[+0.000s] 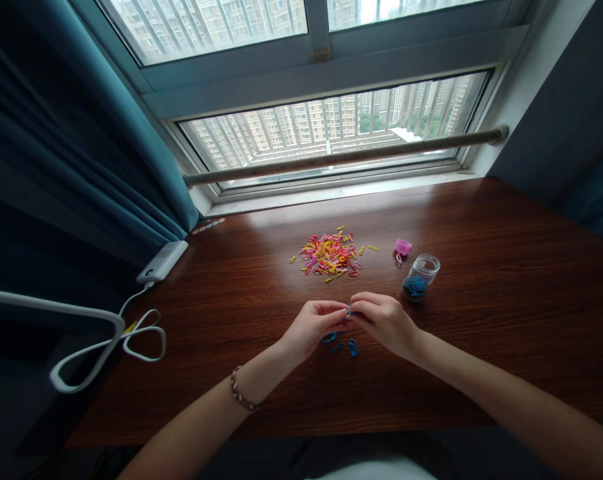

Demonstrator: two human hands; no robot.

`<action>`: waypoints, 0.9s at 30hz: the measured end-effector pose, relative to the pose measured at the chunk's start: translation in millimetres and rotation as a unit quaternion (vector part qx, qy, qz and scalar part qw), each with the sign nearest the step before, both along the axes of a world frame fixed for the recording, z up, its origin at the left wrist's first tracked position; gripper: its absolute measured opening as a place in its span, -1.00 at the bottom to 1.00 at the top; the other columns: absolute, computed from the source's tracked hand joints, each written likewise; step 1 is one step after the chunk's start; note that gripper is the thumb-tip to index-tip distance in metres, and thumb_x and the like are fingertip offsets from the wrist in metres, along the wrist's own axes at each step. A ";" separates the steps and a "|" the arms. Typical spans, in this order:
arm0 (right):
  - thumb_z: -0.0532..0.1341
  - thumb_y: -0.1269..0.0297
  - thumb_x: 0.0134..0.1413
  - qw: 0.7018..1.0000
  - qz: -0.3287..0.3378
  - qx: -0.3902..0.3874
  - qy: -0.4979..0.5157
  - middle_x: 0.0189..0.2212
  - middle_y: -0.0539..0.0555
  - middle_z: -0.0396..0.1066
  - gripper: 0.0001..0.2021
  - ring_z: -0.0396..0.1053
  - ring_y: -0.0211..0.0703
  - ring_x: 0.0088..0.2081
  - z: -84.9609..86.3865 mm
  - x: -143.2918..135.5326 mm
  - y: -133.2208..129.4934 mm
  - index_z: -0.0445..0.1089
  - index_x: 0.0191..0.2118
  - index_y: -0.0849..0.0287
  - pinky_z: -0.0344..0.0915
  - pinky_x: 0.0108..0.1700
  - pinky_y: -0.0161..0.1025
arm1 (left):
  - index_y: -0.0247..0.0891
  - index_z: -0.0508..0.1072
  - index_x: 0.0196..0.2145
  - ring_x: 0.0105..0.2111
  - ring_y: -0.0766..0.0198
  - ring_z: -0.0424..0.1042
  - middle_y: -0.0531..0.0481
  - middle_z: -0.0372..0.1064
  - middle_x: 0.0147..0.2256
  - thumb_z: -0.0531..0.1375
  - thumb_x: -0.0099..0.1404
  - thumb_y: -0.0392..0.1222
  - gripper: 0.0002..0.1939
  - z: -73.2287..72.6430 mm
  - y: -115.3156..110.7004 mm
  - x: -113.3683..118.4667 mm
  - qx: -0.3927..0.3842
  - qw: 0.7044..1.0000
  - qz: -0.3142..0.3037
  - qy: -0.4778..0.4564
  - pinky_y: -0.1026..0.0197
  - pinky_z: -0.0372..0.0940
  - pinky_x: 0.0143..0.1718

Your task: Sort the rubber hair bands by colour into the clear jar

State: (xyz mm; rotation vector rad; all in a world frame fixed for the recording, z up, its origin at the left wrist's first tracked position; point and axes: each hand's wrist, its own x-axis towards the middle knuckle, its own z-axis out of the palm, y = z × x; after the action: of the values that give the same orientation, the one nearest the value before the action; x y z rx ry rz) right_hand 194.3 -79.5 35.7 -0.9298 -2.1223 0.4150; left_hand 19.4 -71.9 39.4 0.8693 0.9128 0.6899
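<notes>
My left hand (318, 325) and my right hand (381, 320) meet over the table, fingertips pinched on one small blue elastic band (350, 310). Most of that band is hidden by the fingers. Just below the hands lie several loose blue elastic bands (353, 347) on the wood. To the right of my right hand, a small clear glass jar (426, 267) stands without a lid, blue bands (416, 287) in its bottom. Beyond the hands is a loose pile of red, pink and yellow bands (330, 255).
A pink ring-shaped object (402, 247) rests behind the jar. On the left edge of the brown wooden table (506, 280) are a white power strip (162, 261) and its looped white cable (146, 360). A window with a horizontal rail (351, 159) bounds the far side, beside a blue curtain (146, 153).
</notes>
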 end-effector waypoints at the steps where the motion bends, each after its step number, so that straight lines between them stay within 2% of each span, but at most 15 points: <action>1: 0.10 0.36 0.08 1.000 0.002 -0.006 0.000 -0.37 0.10 0.38 -0.88 0.34 -0.25 -0.36 0.1 0.2 0.2 0.36 -0.39 0.21 0.27 -0.30 -0.33 | -0.38 0.50 -0.34 -0.40 0.34 0.40 -0.10 0.46 -0.37 0.30 -0.03 -0.18 -0.72 0.2 -0.3 0.1 0.004 1.000 0.003 0.006 0.29 0.27 -0.27; 5: 0.16 0.35 0.02 0.998 -0.006 -0.050 0.026 -0.41 0.06 0.38 -0.92 0.33 -0.26 -0.38 2.7 -0.2 1.7 0.38 -0.42 0.20 0.26 -0.34 -0.34 | -0.39 0.51 -0.37 -0.44 0.32 0.41 -0.09 0.47 -0.42 0.33 -0.08 -0.18 -0.72 0.8 -1.9 2.5 0.023 0.998 0.035 0.041 0.29 0.28 -0.32; 10: 0.24 0.35 -0.08 0.984 -0.029 -0.135 0.112 -0.44 0.05 0.41 -0.95 0.36 -0.25 -0.40 5.1 -0.5 3.3 0.43 -0.42 0.19 0.29 -0.35 -0.33 | -0.39 0.50 -0.43 -0.51 0.33 0.39 -0.06 0.46 -0.50 0.35 -0.12 -0.19 -0.73 3.7 0.8 5.8 0.059 0.992 0.084 0.067 0.31 0.27 -0.42; 12: 0.25 0.31 -0.11 0.966 -0.035 -0.191 0.168 -0.44 0.05 0.44 -0.89 0.38 -0.23 -0.40 4.4 -0.3 3.4 0.44 -0.39 0.20 0.31 -0.35 -0.32 | -0.39 0.50 -0.45 -0.53 0.34 0.39 -0.05 0.46 -0.52 0.35 -0.12 -0.19 -0.74 6.1 4.1 5.6 0.073 0.991 0.086 0.078 0.32 0.27 -0.44; 16: 0.28 0.24 -0.17 0.913 -0.036 -0.301 0.273 -0.42 0.06 0.48 -0.80 0.42 -0.17 -0.37 1.2 0.5 3.7 0.45 -0.35 0.21 0.36 -0.28 -0.28 | -0.40 0.50 -0.44 -0.52 0.33 0.40 -0.08 0.47 -0.51 0.34 -0.11 -0.18 -0.74 10.3 10.4 3.7 0.087 0.988 0.078 0.100 0.33 0.26 -0.46; 20: 0.31 0.26 -0.23 0.890 -0.077 -0.324 0.312 -0.42 0.06 0.48 -0.78 0.42 -0.15 -0.36 -2.5 1.5 4.0 0.44 -0.37 0.23 0.36 -0.26 -0.26 | -0.39 0.50 -0.44 -0.51 0.32 0.41 -0.07 0.47 -0.50 0.34 -0.11 -0.16 -0.73 14.2 17.4 1.9 0.115 0.982 0.101 0.112 0.32 0.29 -0.44; 23: 0.30 0.29 -0.22 0.884 -0.083 -0.337 0.313 -0.44 0.05 0.47 -0.81 0.41 -0.17 -0.39 -5.4 -0.7 2.1 0.43 -0.39 0.24 0.35 -0.29 -0.27 | -0.36 0.51 -0.43 -0.50 0.30 0.43 -0.04 0.47 -0.51 0.33 -0.11 -0.15 -0.74 23.8 25.6 4.9 0.159 0.972 0.114 0.127 0.30 0.31 -0.43; 27: 0.27 0.30 -0.19 0.885 -0.048 -0.363 0.289 -0.48 0.04 0.45 -0.86 0.40 -0.20 -0.44 -13.7 -8.8 -4.4 0.42 -0.42 0.24 0.34 -0.36 -0.30 | -0.35 0.51 -0.42 -0.48 0.31 0.44 -0.04 0.48 -0.47 0.33 -0.09 -0.20 -0.77 49.1 42.6 23.9 0.269 0.950 0.082 0.135 0.30 0.35 -0.39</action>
State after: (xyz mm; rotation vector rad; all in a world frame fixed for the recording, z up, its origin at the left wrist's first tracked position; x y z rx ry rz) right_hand 185.5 -83.9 22.0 -1.1220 -1.3533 1.3146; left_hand 43.3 -29.3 88.5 1.4092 1.0670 1.0071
